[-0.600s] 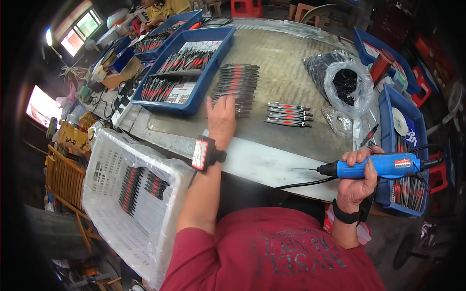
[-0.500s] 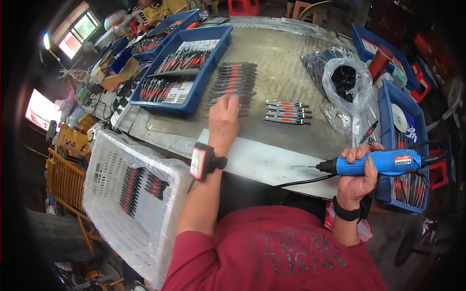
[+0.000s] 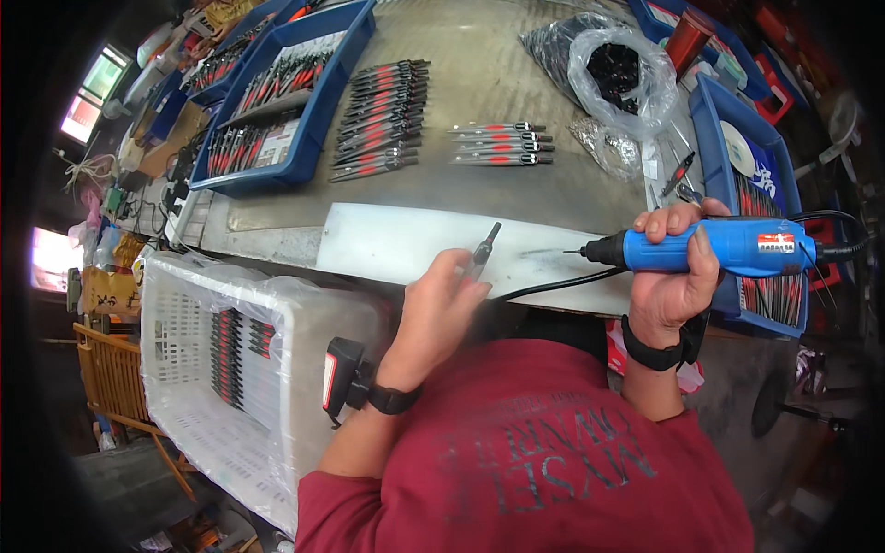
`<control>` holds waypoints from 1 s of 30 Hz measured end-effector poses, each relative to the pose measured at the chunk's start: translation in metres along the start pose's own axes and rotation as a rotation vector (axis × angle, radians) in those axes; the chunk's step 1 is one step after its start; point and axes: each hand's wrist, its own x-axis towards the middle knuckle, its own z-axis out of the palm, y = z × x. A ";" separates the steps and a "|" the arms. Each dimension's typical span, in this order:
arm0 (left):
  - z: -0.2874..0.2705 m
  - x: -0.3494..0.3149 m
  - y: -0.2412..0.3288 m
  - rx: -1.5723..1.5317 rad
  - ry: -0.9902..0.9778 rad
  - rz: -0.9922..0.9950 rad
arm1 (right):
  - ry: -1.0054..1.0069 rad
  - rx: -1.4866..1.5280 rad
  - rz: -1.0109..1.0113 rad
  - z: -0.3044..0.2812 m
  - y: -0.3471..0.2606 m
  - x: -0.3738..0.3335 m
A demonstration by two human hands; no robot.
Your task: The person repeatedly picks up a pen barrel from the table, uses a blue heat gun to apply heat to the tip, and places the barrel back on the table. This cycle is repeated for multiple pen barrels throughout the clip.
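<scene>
My left hand (image 3: pixel 439 309) pinches a slim grey pen-shaped piece (image 3: pixel 482 251), its dark tip pointing up and away over the white board (image 3: pixel 387 235). My right hand (image 3: pixel 680 272) is wrapped round a blue electric screwdriver (image 3: pixel 742 247), held level with its thin bit (image 3: pixel 572 252) pointing left. A gap separates the bit from the piece. Beyond the board lie a long stack of grey-and-red pen-shaped pieces (image 3: pixel 380 120) and a smaller group of such pieces (image 3: pixel 500 147), side by side on the table. My fingers hide the lower part of the held piece.
Blue trays (image 3: pixel 277 180) of similar pieces stand at the far left; another blue tray (image 3: pixel 710 120) is at the right. A plastic bag of black parts (image 3: pixel 636 83) sits far right beside a small clear bag (image 3: pixel 604 147). A plastic-lined white crate (image 3: pixel 286 369) stands left. The black cord (image 3: pixel 544 288) crosses the board.
My left hand has come back from the long stack toward me, now with one pen-shaped piece in its fingers. The view has shifted; my right hand still holds the screwdriver.
</scene>
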 end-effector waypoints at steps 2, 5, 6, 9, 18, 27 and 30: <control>0.005 -0.004 -0.009 -0.050 -0.014 -0.039 | 0.011 -0.025 -0.012 -0.001 -0.003 -0.001; 0.012 -0.008 -0.018 -0.288 -0.094 -0.139 | 0.053 -0.094 -0.053 -0.004 -0.006 -0.005; 0.012 -0.010 -0.020 -0.349 -0.108 -0.168 | 0.068 -0.124 -0.071 -0.005 -0.007 -0.006; 0.012 -0.013 -0.020 -0.333 -0.136 -0.232 | 0.127 -0.245 -0.170 -0.012 -0.010 -0.006; 0.014 -0.015 -0.013 -0.528 -0.088 -0.461 | -0.008 -0.046 -0.059 -0.021 -0.007 -0.002; 0.018 -0.015 -0.014 -0.647 -0.129 -0.526 | -0.296 0.129 0.145 0.004 0.020 -0.008; 0.017 -0.014 -0.014 -0.647 -0.143 -0.527 | -0.377 0.137 0.207 0.013 0.025 -0.010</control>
